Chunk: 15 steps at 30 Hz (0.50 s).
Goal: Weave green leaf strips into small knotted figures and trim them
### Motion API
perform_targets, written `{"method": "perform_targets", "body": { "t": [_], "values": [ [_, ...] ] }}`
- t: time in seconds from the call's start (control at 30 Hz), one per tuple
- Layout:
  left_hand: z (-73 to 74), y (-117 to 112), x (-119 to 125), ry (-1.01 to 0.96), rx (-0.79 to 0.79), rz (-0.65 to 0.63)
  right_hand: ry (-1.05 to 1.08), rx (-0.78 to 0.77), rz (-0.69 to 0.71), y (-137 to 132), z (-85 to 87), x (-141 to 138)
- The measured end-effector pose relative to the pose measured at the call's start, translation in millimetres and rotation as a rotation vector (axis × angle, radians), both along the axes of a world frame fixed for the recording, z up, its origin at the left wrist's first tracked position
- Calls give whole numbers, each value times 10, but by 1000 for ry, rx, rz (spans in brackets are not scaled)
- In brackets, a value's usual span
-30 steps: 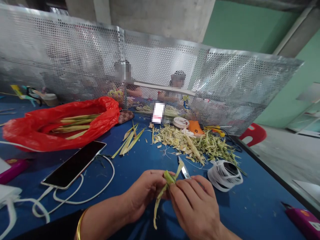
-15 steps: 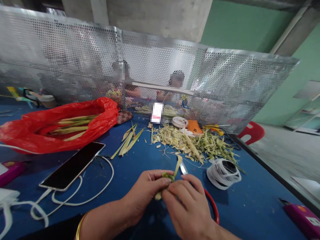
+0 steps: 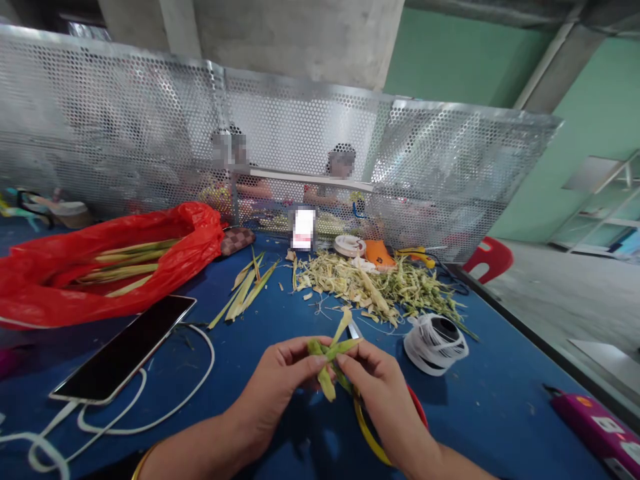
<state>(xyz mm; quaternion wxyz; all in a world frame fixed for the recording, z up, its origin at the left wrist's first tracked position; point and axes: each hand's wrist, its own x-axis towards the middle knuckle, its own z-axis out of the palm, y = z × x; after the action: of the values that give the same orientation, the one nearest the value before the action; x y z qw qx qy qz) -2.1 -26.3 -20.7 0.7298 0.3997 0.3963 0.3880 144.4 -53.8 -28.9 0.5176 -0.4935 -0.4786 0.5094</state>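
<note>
Above the near part of the blue table, my left hand [image 3: 290, 370] and my right hand [image 3: 375, 380] pinch a bundle of folded green leaf strips [image 3: 329, 360] between thumbs and fingers. One pale strip end sticks up from it and another hangs down. Partly under my right hand lies a pair of scissors [image 3: 367, 427] with red and yellow handles; its blade tip shows just beyond the fingers. A spool of white string [image 3: 436, 345] stands to the right of that hand. Loose leaf strips [image 3: 243, 293] lie farther off on the left.
A red plastic bag [image 3: 45, 257] with long leaves stands at left, by a phone [image 3: 125, 350] on a white cable. Leaf scraps [image 3: 370, 283] heap up before the perforated metal screen [image 3: 300, 113]. A purple device [image 3: 590, 427] lies at right. People sit behind the screen.
My right hand has shifted its grip to the bundle's right side, and the strips now spread crosswise where my fingers covered them before. The yellow scissor handle has come into sight. The view has shifted slightly right.
</note>
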Motion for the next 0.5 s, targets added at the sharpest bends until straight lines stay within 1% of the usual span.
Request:
{"method": "perform_targets", "body": {
  "t": [0.03,0.1,0.2,0.27,0.33,0.43,0.5],
  "values": [
    [0,11,-4,-6,-20,33,-49,41,26,-7,-8,18],
    [-5,42,-15,-23,-44,106,-230,150,63,-25,-13,70],
    [-24,87,-28,-21,-42,155,-557,406,121,-41,14,153],
    [-41,100,-28,-14,-43,140,-723,600,176,-33,45,184],
    [-57,96,-20,-2,-33,122,-882,757,201,-18,70,189],
    [-66,63,-2,21,-7,90,-1149,1015,175,-20,79,173],
    [-60,35,10,36,16,70,-1258,1174,109,-45,78,160]
  ]
}}
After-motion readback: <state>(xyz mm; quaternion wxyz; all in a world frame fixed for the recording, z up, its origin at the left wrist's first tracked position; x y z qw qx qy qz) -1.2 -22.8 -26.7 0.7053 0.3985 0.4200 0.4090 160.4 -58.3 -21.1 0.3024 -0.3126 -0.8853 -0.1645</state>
